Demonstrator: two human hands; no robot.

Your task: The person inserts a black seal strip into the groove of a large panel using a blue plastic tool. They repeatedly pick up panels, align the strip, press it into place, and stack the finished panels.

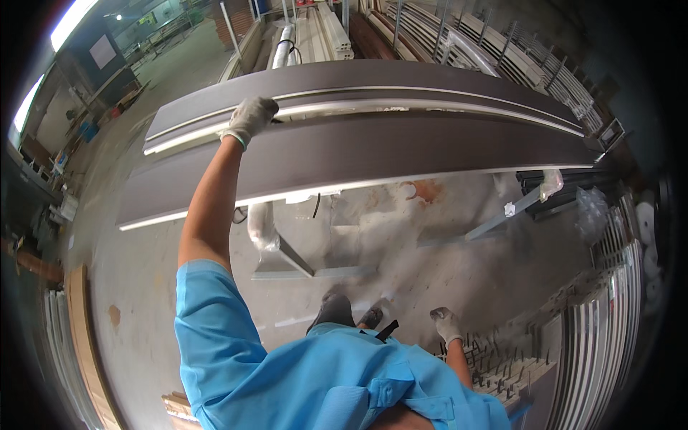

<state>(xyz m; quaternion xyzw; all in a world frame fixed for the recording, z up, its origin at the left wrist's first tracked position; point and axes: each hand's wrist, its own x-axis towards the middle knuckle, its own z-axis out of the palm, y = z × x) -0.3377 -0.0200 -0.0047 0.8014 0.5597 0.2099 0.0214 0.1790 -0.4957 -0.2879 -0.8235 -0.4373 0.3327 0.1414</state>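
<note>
Two long dark grey-brown panels with pale edges lie side by side across the supports: a far panel [358,75] and a near panel [401,147]. My left hand [251,120], in a pale glove with dark fingertips, is closed at the left part of the gap between them, over the far panel's pale edge. A small dark bit shows beside its fingers; what they hold is hidden. Low on my right, my gloved right hand [447,325] has its fingers curled together. It is beside a pale stack [527,376] with several thin dark pieces sticking up.
Padded, plastic-wrapped metal supports [261,228] carry the panels, with legs [294,256] reaching to the floor. Beyond lie racks of long profiles [330,32]. More pale strips [605,337] stand at the right. A long brown board [89,344] lies at the left.
</note>
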